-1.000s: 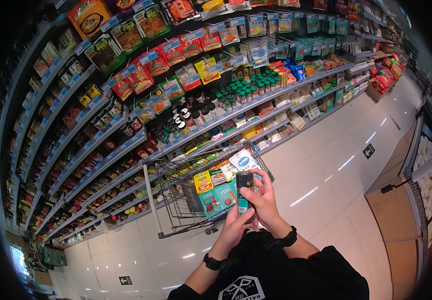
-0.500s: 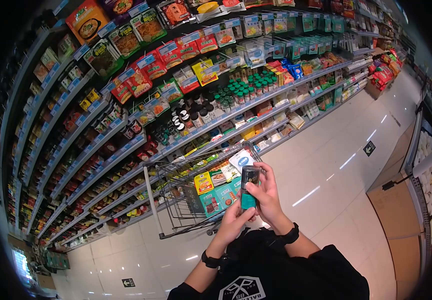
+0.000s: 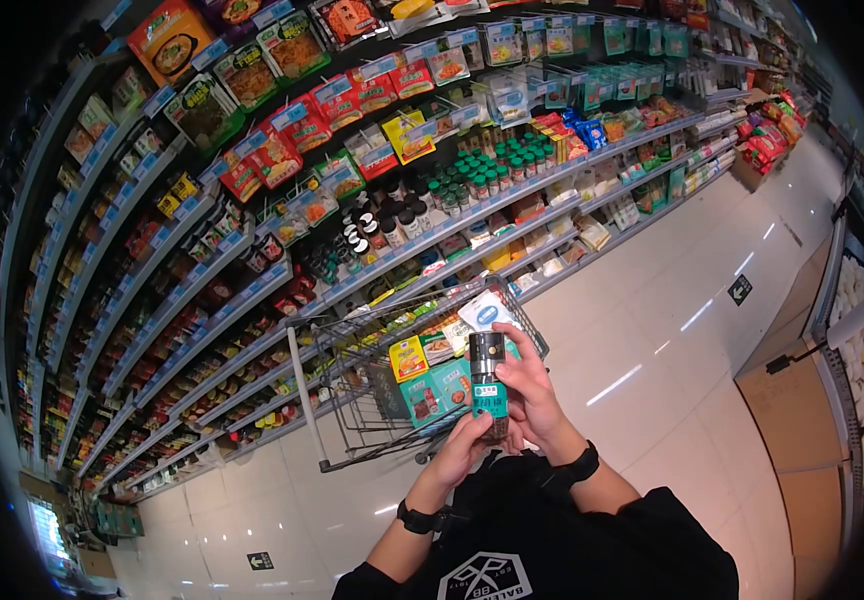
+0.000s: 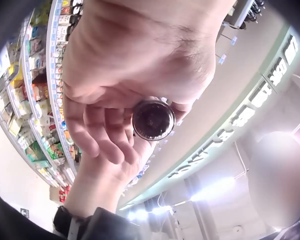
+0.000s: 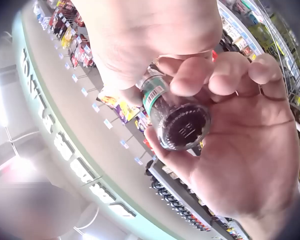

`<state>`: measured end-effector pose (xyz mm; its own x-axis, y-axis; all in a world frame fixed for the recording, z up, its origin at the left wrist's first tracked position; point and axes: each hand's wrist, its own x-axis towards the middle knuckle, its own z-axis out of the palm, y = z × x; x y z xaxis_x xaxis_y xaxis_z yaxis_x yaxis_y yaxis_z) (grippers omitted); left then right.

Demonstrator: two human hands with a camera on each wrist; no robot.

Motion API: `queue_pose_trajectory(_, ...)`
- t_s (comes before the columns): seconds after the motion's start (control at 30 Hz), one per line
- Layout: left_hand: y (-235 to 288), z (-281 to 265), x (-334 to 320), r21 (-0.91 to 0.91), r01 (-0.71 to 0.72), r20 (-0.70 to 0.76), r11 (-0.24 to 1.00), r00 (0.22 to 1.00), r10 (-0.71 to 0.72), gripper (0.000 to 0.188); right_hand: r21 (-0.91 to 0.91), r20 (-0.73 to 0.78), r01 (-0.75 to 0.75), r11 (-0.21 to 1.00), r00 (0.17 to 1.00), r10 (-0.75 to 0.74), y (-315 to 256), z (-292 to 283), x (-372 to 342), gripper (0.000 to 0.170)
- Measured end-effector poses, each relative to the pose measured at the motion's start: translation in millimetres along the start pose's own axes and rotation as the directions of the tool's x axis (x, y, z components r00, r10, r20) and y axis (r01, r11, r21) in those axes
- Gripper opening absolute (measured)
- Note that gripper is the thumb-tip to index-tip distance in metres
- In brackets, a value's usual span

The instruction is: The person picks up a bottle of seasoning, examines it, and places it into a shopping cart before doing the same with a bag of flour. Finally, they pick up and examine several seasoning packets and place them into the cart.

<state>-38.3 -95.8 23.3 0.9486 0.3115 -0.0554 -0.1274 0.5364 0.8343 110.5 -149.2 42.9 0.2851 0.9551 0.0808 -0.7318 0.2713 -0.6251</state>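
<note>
A small clear spice jar with a black cap and green label (image 3: 488,392) stands upright between both hands, label toward the head camera. Higher up, my right hand (image 3: 535,402) grips the jar, its thumb and fingers near the cap. My left hand (image 3: 458,452) holds the lower part, thumb against the front. Dark contents show through the jar's round base (image 4: 153,120) in the left wrist view. From the right wrist side, the left thumb lies along the jar near its base (image 5: 185,127), and a barcode shows on the label.
Just beyond the hands stands a wire shopping cart (image 3: 304,395) with a yellow packet (image 3: 408,359), teal packs (image 3: 436,392) and a white bag (image 3: 489,312). Stocked shelves (image 3: 422,248) curve behind it, with several green-capped jars (image 3: 492,172). Cardboard boxes (image 3: 790,418) stand at the right.
The jar has turned so its green label faces the head camera, after tilting and shifting slightly right midway. Both hands keep hold; the right fingers have shifted on it.
</note>
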Motion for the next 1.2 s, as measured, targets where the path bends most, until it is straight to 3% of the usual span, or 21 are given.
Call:
queue_pose_trajectory(0.03,-2,-3,0,0.049,0.008,-0.099,0.999,0.995,-0.003,0.038,-0.079,-0.068,0.085,0.993,0.994,-0.090,0,4,1,0.061)
queue_pose_trajectory(0.07,-2,-5,-1,0.097,0.021,-0.197,0.995,0.980,-0.002,0.033,-0.024,-0.085,0.117,0.993,0.989,-0.119,1,5,2,0.065)
queue_pose_trajectory(0.1,-2,-6,0,0.097,0.022,-0.197,0.995,0.980,-0.002,0.033,-0.023,-0.085,0.117,0.993,0.989,-0.119,4,1,4,0.065)
queue_pose_trajectory(0.17,-1,-7,1,0.539,0.064,-0.314,0.840,0.940,0.130,0.025,-0.307,-0.087,0.213,0.928,0.964,-0.250,10,-9,8,0.066)
queue_pose_trajectory(0.33,-3,-1,2,0.418,-0.017,-0.315,0.908,0.935,0.163,0.023,-0.249,-0.160,0.205,0.947,0.955,-0.249,13,-5,11,0.068)
queue_pose_trajectory(0.4,-3,-4,1,0.424,-0.030,-0.306,0.905,0.936,0.174,0.024,-0.112,-0.309,0.097,0.989,0.942,-0.128,9,3,10,0.059)
queue_pose_trajectory(0.43,-2,-8,0,0.352,-0.055,-0.288,0.934,0.944,0.164,0.025,-0.113,-0.310,0.096,0.989,0.942,-0.127,9,-3,11,0.059)
queue_pose_trajectory(0.5,-2,-14,-1,0.276,-0.076,-0.271,0.958,0.950,0.154,0.025,0.304,-0.300,-0.223,0.926,0.901,0.315,16,-28,15,0.048)
queue_pose_trajectory(0.53,-2,-15,-1,0.302,-0.076,-0.281,0.950,0.945,0.165,0.025,0.468,-0.239,-0.286,0.836,0.870,0.432,25,-38,19,0.045)
queue_pose_trajectory(0.57,-2,-16,0,0.329,-0.075,-0.291,0.941,0.940,0.177,0.025,0.468,-0.239,-0.288,0.836,0.869,0.433,30,-46,19,0.045)
queue_pose_trajectory(0.63,-4,-15,0,0.327,-0.052,-0.297,0.944,0.942,0.155,0.025,0.730,-0.094,-0.337,0.595,0.812,0.576,33,-51,18,0.045)
queue_pose_trajectory(0.8,-10,-19,0,0.309,-0.005,-0.318,0.951,0.942,0.109,0.025,0.779,-0.217,-0.258,0.571,0.743,0.633,39,-48,16,0.044)
queue_pose_trajectory(0.87,-11,-21,-1,0.290,-0.002,-0.311,0.957,0.946,0.096,0.024,0.717,-0.080,-0.298,0.630,0.863,0.499,41,-48,16,0.046)
queue_pose_trajectory(0.9,-12,-22,-2,0.290,0.000,-0.311,0.957,0.946,0.094,0.024,0.718,-0.080,-0.298,0.629,0.862,0.500,37,-44,16,0.046)
queue_pose_trajectory(0.97,-13,-24,-3,0.315,0.018,-0.311,0.949,0.947,0.085,0.024,0.535,-0.159,-0.318,0.783,0.872,0.463,26,-32,15,0.046)
queue_pose_trajectory(1.0,-13,-24,-4,0.315,0.019,-0.311,0.949,0.947,0.084,0.024,0.536,-0.159,-0.318,0.782,0.872,0.463,21,-24,15,0.046)
queue_pose_trajectory(1.07,-12,-24,-6,0.324,0.076,-0.328,0.943,0.944,0.037,0.024,0.109,-0.345,-0.095,0.990,0.930,0.127,19,-7,15,0.050)
queue_pose_trajectory(1.1,-14,-24,-7,0.324,0.076,-0.328,0.943,0.944,0.037,0.024,0.109,-0.345,-0.095,0.989,0.930,0.128,20,-4,16,0.050)
queue_pose_trajectory(1.17,-19,-23,-8,0.413,0.051,-0.248,0.909,0.967,0.058,0.025,-0.233,-0.238,0.016,0.972,0.968,-0.073,22,-1,16,0.056)
queue_pose_trajectory(1.2,-16,-17,-7,0.411,0.053,-0.247,0.910,0.967,0.055,0.025,-0.282,-0.219,0.024,0.959,0.972,-0.089,21,2,14,0.059)
